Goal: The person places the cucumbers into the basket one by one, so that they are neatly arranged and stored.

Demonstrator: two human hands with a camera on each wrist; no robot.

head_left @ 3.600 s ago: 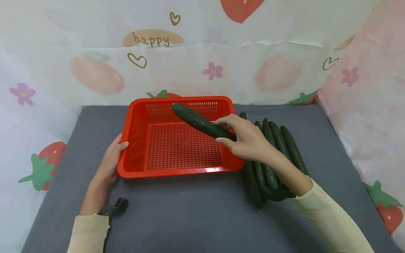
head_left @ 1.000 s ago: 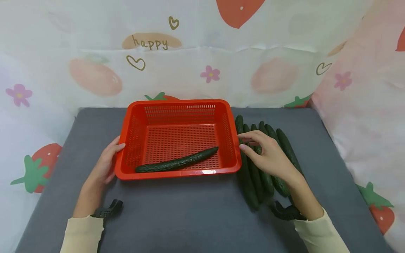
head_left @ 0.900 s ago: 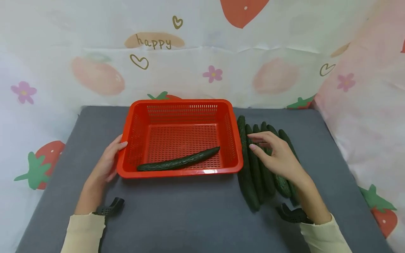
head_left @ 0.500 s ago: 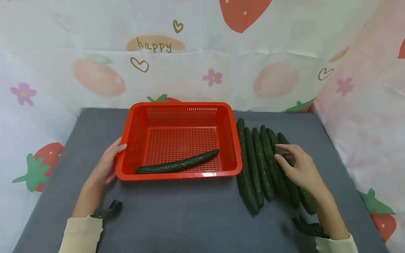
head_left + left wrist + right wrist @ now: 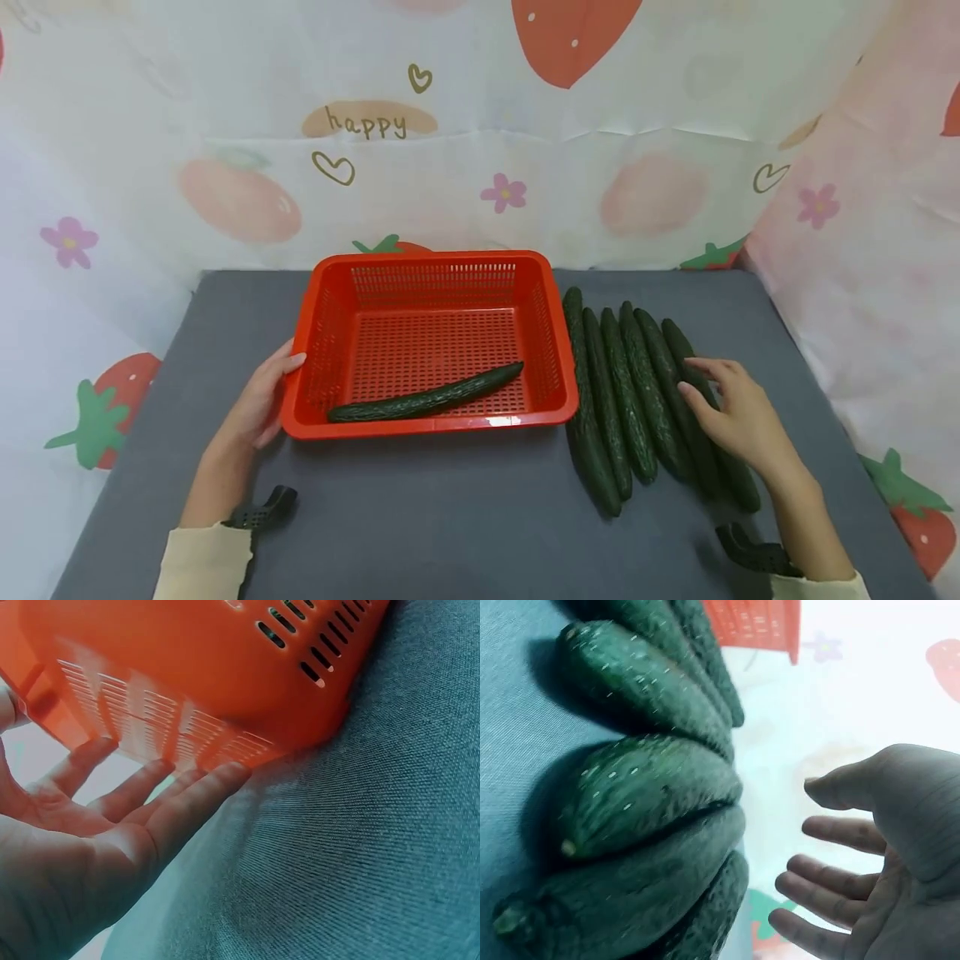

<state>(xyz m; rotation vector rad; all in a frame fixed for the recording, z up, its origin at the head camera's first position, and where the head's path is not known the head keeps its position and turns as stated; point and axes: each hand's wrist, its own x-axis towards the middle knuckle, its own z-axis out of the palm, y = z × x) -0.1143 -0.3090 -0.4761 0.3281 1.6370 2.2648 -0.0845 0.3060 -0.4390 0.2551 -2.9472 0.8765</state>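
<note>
On the left side, my left hand (image 5: 258, 400) holds the red plastic basket (image 5: 431, 427), thumb over its rim. The left wrist view shows those fingers (image 5: 199, 806) against the basket's slotted side wall. One dark green cucumber (image 5: 427, 400) lies slanted inside, along the near wall. To the right, several cucumbers (image 5: 633, 392) lie side by side on the cloth. Above the rightmost cucumber (image 5: 738, 477) is my right hand (image 5: 738, 417), its fingers spread and holding nothing. In the right wrist view a gap shows between the thumb and the cucumbers (image 5: 652, 787).
A dark grey cloth (image 5: 427, 517) covers the table. Behind it hangs a pale curtain (image 5: 480, 150) printed with fruit and flowers, which continues down both sides. The leftmost cucumber (image 5: 585, 417) lies right beside the basket's right side.
The cucumber that my right hand held over the basket now lies inside it. Empty, that hand has moved right across the row to the far-right cucumber. My left hand stays at the basket.
</note>
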